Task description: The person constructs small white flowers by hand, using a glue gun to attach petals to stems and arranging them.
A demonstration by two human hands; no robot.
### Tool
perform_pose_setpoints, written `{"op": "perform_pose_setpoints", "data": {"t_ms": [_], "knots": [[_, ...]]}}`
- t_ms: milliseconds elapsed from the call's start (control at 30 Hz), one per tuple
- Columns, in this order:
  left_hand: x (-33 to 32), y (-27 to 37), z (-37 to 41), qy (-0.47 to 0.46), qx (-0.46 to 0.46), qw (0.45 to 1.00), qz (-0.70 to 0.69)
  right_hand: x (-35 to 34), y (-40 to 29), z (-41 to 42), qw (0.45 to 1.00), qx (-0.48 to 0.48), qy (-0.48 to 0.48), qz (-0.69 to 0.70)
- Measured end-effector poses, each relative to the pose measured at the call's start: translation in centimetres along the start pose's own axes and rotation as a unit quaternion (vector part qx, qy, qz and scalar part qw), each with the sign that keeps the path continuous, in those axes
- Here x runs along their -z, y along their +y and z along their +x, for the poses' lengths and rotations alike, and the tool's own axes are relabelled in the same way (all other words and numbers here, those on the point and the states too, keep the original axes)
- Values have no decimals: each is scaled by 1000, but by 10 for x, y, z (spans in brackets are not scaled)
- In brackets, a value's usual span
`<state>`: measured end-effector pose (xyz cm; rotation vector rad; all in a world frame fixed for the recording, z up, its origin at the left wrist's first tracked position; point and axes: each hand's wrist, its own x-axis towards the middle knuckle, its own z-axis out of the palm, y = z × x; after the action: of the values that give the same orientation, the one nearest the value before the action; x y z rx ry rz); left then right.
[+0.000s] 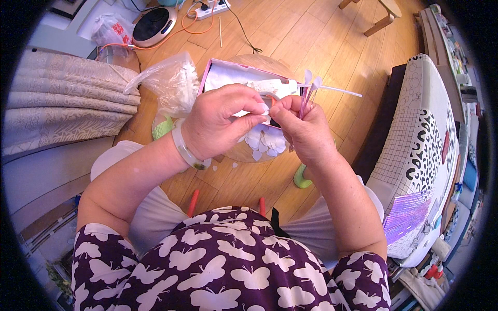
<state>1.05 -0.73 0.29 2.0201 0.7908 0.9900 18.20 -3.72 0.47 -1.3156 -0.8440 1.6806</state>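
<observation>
My left hand (227, 120) pinches a small white petal-shaped piece (264, 109) between thumb and forefinger. Close by on the right, my right hand (307, 124) has its thumb and forefinger together near that piece. Several thin purplish stems (302, 103) are gripped in its fingers, and pale petals (313, 82) top some of them. Below both hands a shallow pink-edged box (225, 74) sits on a round wooden stool top (268, 59), holding white material partly hidden by my fingers. Loose white petals (264, 142) lie heaped on the stool in front of the box.
Left of the box is a clear plastic bag (175, 83) of white pieces. Orange cable (190, 29), a power strip (212, 8) and a round black-topped appliance (154, 27) lie beyond. Purple shiny strips (406, 212) rest on a patterned padded surface (400, 155) at right.
</observation>
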Motion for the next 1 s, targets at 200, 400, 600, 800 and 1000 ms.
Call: {"op": "perform_pose_setpoints", "data": {"t_ms": [200,400,600,800,1000], "knots": [[0,-1,0,-3,49,995,-87,0,-3,-3,1000,8,-15,-6],[-2,-3,-2,15,125,970,-210,2,-7,-4,999,-9,-37,25],[-3,-4,0,21,169,948,-268,-1,-1,-4,999,24,-28,31],[-3,-1,3,27,200,918,-341,-1,1,-3,998,25,-34,39],[-2,-2,3,23,227,911,-344,1,-2,-3,998,7,-42,44]]}}
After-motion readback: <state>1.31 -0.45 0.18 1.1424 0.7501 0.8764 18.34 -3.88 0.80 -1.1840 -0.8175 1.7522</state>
